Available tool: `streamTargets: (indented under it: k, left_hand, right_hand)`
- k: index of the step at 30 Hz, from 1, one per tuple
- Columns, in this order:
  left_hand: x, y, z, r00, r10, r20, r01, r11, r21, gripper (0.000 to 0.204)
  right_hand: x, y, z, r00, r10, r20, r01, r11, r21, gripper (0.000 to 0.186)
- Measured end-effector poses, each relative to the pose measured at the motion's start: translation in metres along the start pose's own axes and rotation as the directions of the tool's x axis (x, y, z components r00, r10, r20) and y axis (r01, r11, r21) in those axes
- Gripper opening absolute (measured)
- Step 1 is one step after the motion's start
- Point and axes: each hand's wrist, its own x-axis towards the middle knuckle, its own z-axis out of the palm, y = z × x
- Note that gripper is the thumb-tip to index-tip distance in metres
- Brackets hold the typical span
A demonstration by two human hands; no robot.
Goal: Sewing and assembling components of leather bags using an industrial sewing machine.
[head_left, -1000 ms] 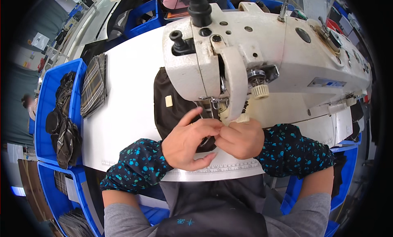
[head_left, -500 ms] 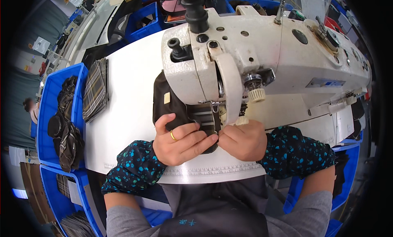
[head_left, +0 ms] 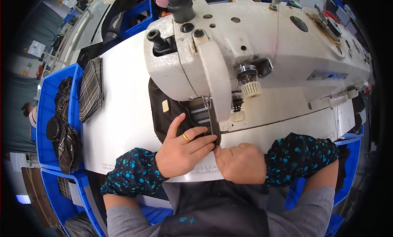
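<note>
A dark brown fabric piece [head_left: 161, 122] with a metal zipper [head_left: 211, 121] and a grey-striped part lies on the white table beneath the head of a sewing machine [head_left: 180, 69]. My left hand [head_left: 182, 153], a ring on one finger, rests on the piece with its fingers stretched out and its thumb apart. Its fingertips reach the near end of the zipper. Close beside them, my right hand [head_left: 241, 163] is closed, pinching the near corner of the piece. The machine's head hides the far part of the fabric and the needle.
To the left, a blue bin [head_left: 75, 102] holds dark fabric parts, beside a stack of plaid pieces [head_left: 92, 89]. A second blue bin [head_left: 61, 196] sits nearer me, and another blue bin [head_left: 348, 167] stands at my right. A printed ruler [head_left: 202, 170] runs along the table's front edge.
My right hand has come toward me, nearer the table's front edge, and the fabric's near corner has shifted the same way. The view has shifted slightly, so the machine appears further left.
</note>
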Motion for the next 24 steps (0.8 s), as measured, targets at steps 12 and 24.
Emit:
streamTargets:
  k: [12, 24]
  left_hand:
    - [0.002, 0.0, 0.001, 1.0, -0.005, 0.019, 0.005, 1.0, -0.007, 0.027]
    - [0.013, -0.021, 0.005, 0.997, -0.079, 0.023, 0.079, 0.997, 0.008, 0.03]
  right_hand:
    - [-0.002, 0.002, 0.004, 1.0, -0.017, 0.016, 0.014, 0.988, 0.155, 0.028]
    - [0.014, 0.022, 0.017, 0.999, 0.035, 0.017, -0.037, 0.99, 0.136, 0.033]
